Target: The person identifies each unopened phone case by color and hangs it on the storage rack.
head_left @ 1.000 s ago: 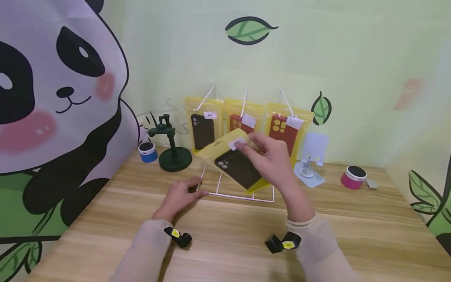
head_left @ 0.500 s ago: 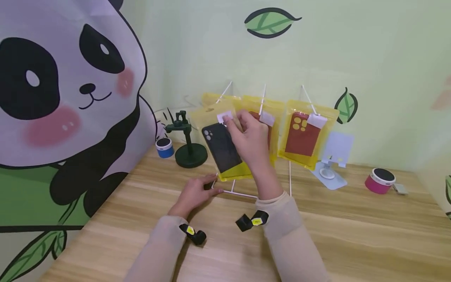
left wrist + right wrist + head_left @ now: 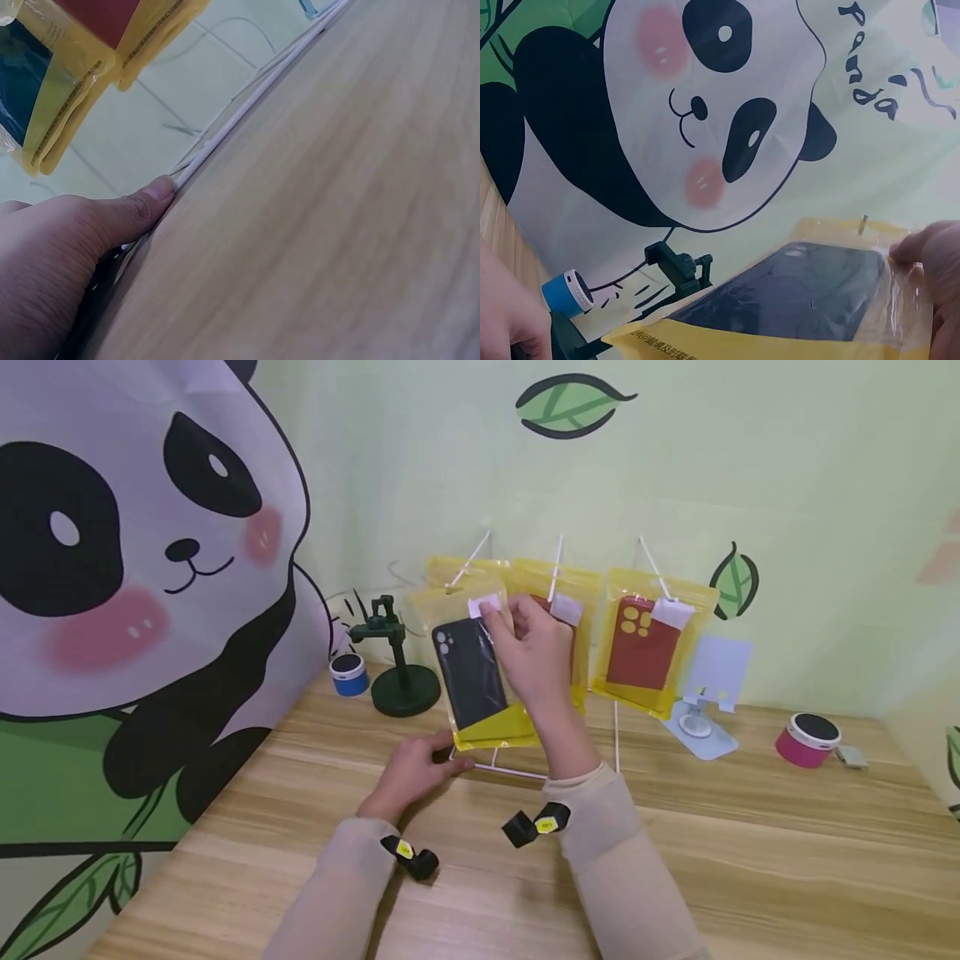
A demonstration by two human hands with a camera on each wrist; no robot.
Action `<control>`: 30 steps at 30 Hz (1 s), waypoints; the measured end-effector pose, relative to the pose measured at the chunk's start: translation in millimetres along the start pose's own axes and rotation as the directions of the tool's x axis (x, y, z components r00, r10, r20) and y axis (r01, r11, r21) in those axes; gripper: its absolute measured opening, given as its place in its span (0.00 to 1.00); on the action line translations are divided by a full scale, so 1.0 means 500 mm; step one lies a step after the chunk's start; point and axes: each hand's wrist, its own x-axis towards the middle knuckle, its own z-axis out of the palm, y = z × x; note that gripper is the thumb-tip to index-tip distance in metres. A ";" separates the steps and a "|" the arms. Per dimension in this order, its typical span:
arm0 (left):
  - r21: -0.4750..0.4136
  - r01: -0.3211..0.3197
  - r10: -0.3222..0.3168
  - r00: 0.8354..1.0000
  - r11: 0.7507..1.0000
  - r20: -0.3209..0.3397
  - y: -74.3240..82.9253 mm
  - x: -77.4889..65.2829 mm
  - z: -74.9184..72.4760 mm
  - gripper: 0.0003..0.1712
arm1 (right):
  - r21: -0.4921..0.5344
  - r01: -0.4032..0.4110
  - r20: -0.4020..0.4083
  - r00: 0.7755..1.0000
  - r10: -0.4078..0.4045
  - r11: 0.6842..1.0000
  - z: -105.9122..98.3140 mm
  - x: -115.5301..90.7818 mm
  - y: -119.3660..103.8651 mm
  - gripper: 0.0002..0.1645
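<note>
My right hand [image 3: 536, 652] pinches the upper part of a yellow clear-front bag by its white label, with a black phone case [image 3: 472, 672] inside. The bag is close before the left hook [image 3: 471, 558] of a white wire display rack, overlapping the bag hanging there. In the right wrist view, the hook's tip [image 3: 865, 223] shows at the held bag's top edge. Bagged red phone cases hang from the middle and right hooks; the right red case [image 3: 643, 643] is plainly visible. Low down, my left hand [image 3: 408, 777] holds the front left corner of the rack's base [image 3: 517, 772], thumb on the wire.
A dark green stand [image 3: 405, 689] and a blue round speaker [image 3: 349, 675] stand left of the rack. To its right are a pale blue phone stand [image 3: 708, 735], a pink speaker [image 3: 806, 742] and a small grey piece [image 3: 852, 757]. A panda-printed wall covering rises behind the wooden table [image 3: 750, 860].
My right hand has raised the bag from over the rack's base to the left hook, turning it from strongly tilted to nearly upright. My left hand stays on the rack's corner.
</note>
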 end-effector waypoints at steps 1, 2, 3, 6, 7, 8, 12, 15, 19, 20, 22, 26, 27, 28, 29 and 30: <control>0.001 0.003 -0.003 1.000 1.000 0.003 0.000 0.001 0.001 0.26 | 0.009 0.003 -0.003 1.000 -0.003 1.000 0.000 0.000 0.000 0.14; -0.002 0.008 -0.008 1.000 1.000 0.003 -0.001 0.001 0.002 0.25 | 0.024 0.005 -0.006 1.000 -0.005 1.000 -0.001 0.000 -0.001 0.14; -0.002 0.018 -0.018 1.000 1.000 0.004 -0.001 0.001 0.003 0.24 | 0.033 0.007 -0.016 1.000 -0.007 0.999 -0.001 0.001 -0.002 0.14; -0.013 0.042 -0.041 0.999 0.999 0.007 0.000 0.004 0.006 0.22 | 0.020 -0.005 -0.045 0.999 0.006 1.000 -0.001 0.003 -0.003 0.14; -0.013 0.047 -0.047 0.999 0.999 0.008 0.000 0.004 0.006 0.22 | 0.008 -0.016 -0.052 0.999 0.016 1.000 -0.001 0.003 -0.002 0.14; -0.015 0.049 -0.049 0.999 0.999 0.008 0.000 0.005 0.006 0.23 | -0.008 -0.028 -0.055 0.998 0.027 1.000 -0.001 0.003 -0.001 0.14; -0.006 0.041 -0.041 0.999 0.999 0.007 -0.002 0.005 0.008 0.25 | -0.074 -0.046 -0.048 0.998 0.043 0.996 0.001 0.003 0.008 0.15; 0.003 0.020 -0.020 1.000 1.000 0.001 -0.005 0.005 0.008 0.26 | -0.093 -0.022 -0.038 0.999 0.018 0.995 0.001 0.003 0.016 0.16; 0.020 -0.015 0.015 1.000 1.000 -0.009 -0.005 0.005 0.005 0.30 | -0.097 -0.015 -0.017 1.000 0.014 0.995 0.000 0.006 0.024 0.14; 0.024 -0.018 0.019 1.000 1.000 -0.009 -0.005 0.005 0.004 0.31 | -0.096 -0.026 -0.009 1.000 0.025 0.995 -0.001 0.007 0.026 0.13; 0.021 -0.012 0.012 1.000 1.000 -0.003 -0.004 0.004 0.003 0.34 | -0.103 -0.054 0.019 0.998 0.056 0.993 -0.002 0.007 0.028 0.11; 0.009 0.009 -0.010 1.000 1.000 0.010 0.000 0.001 0.002 0.35 | -0.121 -0.109 0.098 0.988 0.121 0.987 0.000 0.004 0.033 0.09; 0.007 0.014 -0.014 1.000 1.000 0.012 0.001 0.001 0.002 0.35 | -0.129 -0.114 0.115 0.985 0.129 0.985 0.002 0.003 0.035 0.09; 0.008 0.017 -0.017 1.000 1.000 0.013 0.002 0.001 0.002 0.35 | -0.131 -0.120 0.128 0.982 0.137 0.984 0.003 0.003 0.036 0.09; 0.006 0.018 -0.018 1.000 1.000 0.013 0.002 0.000 0.002 0.35 | -0.136 -0.123 0.136 0.981 0.142 0.983 0.004 0.003 0.038 0.09; 0.005 0.020 -0.020 1.000 1.000 0.012 0.002 0.000 0.002 0.35 | -0.139 -0.124 0.140 0.980 0.144 0.982 0.006 0.003 0.039 0.09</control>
